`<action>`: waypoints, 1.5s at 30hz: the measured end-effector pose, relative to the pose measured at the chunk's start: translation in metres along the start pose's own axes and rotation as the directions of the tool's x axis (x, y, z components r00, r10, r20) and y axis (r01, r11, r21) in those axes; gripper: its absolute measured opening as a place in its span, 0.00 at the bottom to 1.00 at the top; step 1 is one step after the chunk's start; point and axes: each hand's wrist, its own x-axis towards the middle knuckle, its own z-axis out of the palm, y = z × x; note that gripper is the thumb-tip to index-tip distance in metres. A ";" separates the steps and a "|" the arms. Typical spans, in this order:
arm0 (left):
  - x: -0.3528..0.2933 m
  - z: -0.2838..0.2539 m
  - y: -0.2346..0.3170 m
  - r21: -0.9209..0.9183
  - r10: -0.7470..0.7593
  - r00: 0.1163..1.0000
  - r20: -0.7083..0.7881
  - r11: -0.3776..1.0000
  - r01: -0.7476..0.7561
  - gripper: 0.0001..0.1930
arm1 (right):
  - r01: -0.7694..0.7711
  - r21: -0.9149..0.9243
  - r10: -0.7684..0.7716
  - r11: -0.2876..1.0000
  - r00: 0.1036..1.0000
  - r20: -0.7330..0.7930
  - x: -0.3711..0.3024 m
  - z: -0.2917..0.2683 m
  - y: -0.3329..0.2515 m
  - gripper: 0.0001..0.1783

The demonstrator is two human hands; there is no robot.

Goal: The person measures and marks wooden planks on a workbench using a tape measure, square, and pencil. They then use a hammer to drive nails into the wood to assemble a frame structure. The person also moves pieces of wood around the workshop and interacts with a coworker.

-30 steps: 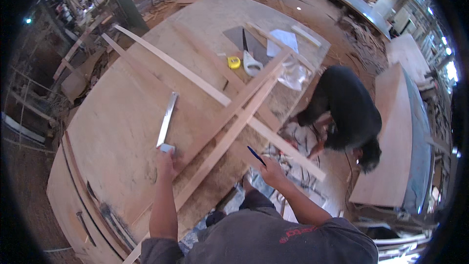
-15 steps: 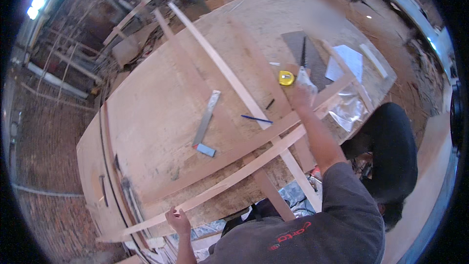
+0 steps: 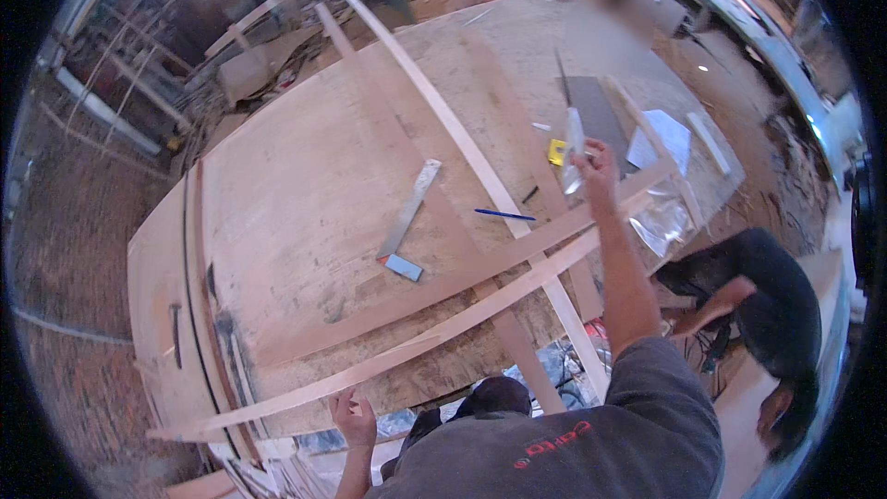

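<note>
The grip of your right hand [image 3: 599, 171] is closed around the white handle of a handsaw with a narrow dark blade [image 3: 574, 134]. You hold this handsaw over the right part of the broad, pale wooden table [image 3: 296, 194], its blade pointing away from you. The grip of your left hand [image 3: 354, 418] is loosely parted, fingers slightly bent, at the near edge of a long, pale wooden strip [image 3: 407, 351]; whether the fingertips touch it, you cannot tell from this view.

Just left of the saw handle lies a yellow tape measure [image 3: 556, 152], partly hidden by it. To the right of the handsaw lie a white sheet of paper [image 3: 667, 134] and, nearer you, a crumpled clear plastic bag [image 3: 658, 226]. Toward the middle, a slim blue pen [image 3: 499, 213] rests near a second, narrow, pale strip [image 3: 434, 102] that runs away from you. Farther left, a try square with a steel blade and light-blue stock [image 3: 409, 211] lies flat. Beyond your right arm, a co-worker in dark clothing [image 3: 771, 300] bends low beside the table.
</note>
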 end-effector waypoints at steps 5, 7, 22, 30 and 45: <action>0.058 -0.008 0.000 -0.316 0.127 0.991 0.045 0.943 -0.107 0.07 | -0.158 0.286 0.177 0.945 0.983 -0.041 -0.173 0.023 -0.049 0.20; 0.085 -0.024 -0.004 -0.516 0.218 0.975 0.050 0.841 -0.162 0.09 | -0.143 0.220 0.168 0.965 0.981 -0.100 -0.257 0.045 -0.057 0.14; 0.106 -0.264 0.139 -0.931 0.889 0.411 -0.200 -0.304 0.204 0.22 | -0.147 -0.329 0.102 0.933 0.983 -0.152 -0.685 0.043 -0.153 0.16; -0.001 -0.357 0.236 -0.771 0.801 0.080 -0.593 -0.593 0.232 0.26 | -0.148 -0.263 0.122 0.953 0.986 -0.115 -0.729 0.018 -0.170 0.16; -0.161 -0.356 0.302 -0.692 0.808 0.287 -0.515 -0.589 0.416 0.17 | -0.119 -0.451 0.081 0.885 0.991 -0.104 -0.787 -0.137 -0.186 0.15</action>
